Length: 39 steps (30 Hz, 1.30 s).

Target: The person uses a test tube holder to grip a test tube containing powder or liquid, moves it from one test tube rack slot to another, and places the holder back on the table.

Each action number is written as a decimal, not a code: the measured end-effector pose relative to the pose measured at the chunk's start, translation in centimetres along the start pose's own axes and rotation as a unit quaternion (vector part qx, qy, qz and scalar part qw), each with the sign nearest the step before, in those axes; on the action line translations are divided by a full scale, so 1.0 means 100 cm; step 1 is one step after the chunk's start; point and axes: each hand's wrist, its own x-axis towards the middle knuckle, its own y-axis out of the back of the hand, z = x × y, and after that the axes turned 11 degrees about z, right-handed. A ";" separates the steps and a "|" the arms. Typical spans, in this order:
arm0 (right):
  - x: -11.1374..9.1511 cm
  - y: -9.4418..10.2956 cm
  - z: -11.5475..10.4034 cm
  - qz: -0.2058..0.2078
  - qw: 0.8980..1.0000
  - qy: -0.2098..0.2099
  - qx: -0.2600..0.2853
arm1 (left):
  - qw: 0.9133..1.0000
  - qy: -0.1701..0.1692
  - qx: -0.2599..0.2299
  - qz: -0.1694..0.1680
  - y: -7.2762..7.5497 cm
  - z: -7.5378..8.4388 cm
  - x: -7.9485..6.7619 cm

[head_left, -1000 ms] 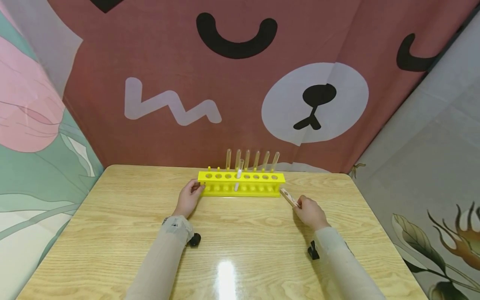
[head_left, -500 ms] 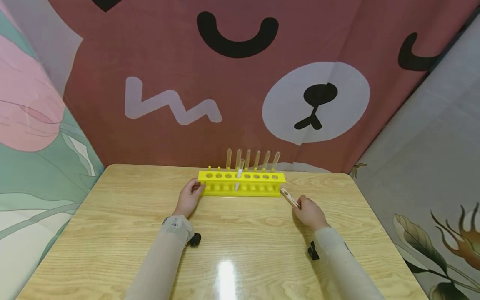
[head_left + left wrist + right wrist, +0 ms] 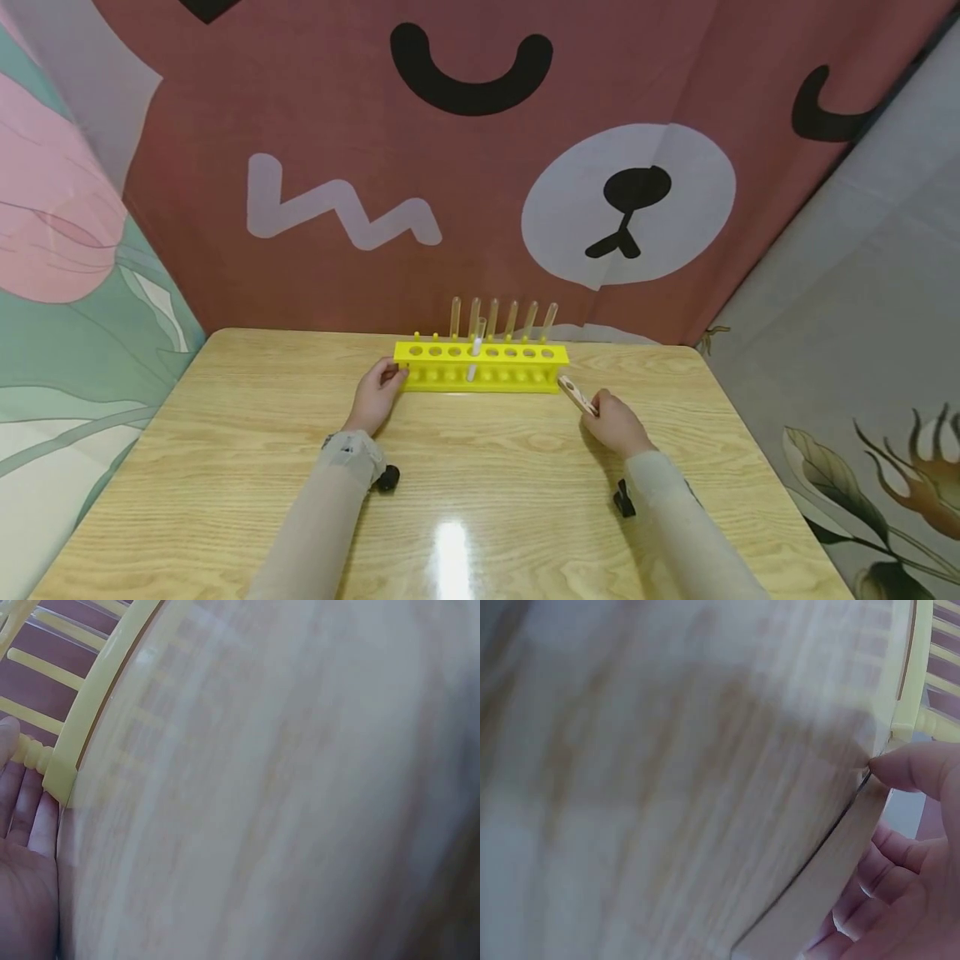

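A yellow test tube rack (image 3: 480, 387) stands near the table's far edge. My left hand (image 3: 372, 396) grips its left end, thumb at the front of the end post and fingers behind, as the left wrist view also shows. One test tube (image 3: 477, 343) with white contents stands in a hole near the middle. Several empty-looking test tubes (image 3: 493, 318) sit upside down on the back pegs. By the rack's right end, my right hand (image 3: 618, 423) pinches a wooden test tube clamp (image 3: 576, 396). Its far tip lies close to the rack; whether they touch, I cannot tell.
Wood-grain table top (image 3: 480, 467) spreads in front of the rack and to both sides. Behind the rack hangs a reddish-brown curtain (image 3: 337, 283) with a bear face. A patterned grey cloth (image 3: 847, 350) hangs along the right side.
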 end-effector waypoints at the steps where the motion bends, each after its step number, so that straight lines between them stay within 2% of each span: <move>1: 0.000 0.000 0.000 -0.001 1.000 0.000 0.002 | 1.000 0.000 0.000 0.000 0.000 0.000 0.000; 4: 0.003 0.002 -0.002 -0.013 1.000 -0.004 0.011 | 1.000 -0.003 0.001 -0.001 0.002 0.000 0.001; 10: 0.012 0.011 -0.004 -0.077 0.995 -0.035 0.045 | 1.000 -0.002 0.001 0.000 0.004 -0.003 0.004; 17: 0.024 0.025 0.002 -0.164 0.979 -0.058 0.106 | 1.000 0.010 -0.015 -0.009 0.004 -0.003 0.005; 21: 0.031 0.032 0.010 -0.200 0.970 -0.053 0.128 | 1.000 0.011 -0.015 -0.016 0.006 -0.002 0.007; 24: 0.037 0.037 0.017 -0.197 0.974 -0.028 0.108 | 1.000 0.014 -0.013 -0.020 0.007 -0.002 0.008; 26: 0.041 0.041 0.024 -0.179 0.981 -0.004 0.069 | 1.000 0.014 -0.006 -0.024 0.008 -0.002 0.009; 29: 0.046 0.047 0.034 -0.146 0.989 0.008 0.008 | 0.999 0.010 0.015 -0.033 0.011 0.001 0.010; 34: 0.055 0.058 0.042 -0.133 0.989 0.024 -0.053 | 0.995 -0.003 0.076 -0.065 0.019 0.010 0.015; 39: 0.066 0.070 0.033 -0.120 0.988 0.029 -0.095 | 0.984 -0.030 0.145 -0.102 0.030 0.016 0.026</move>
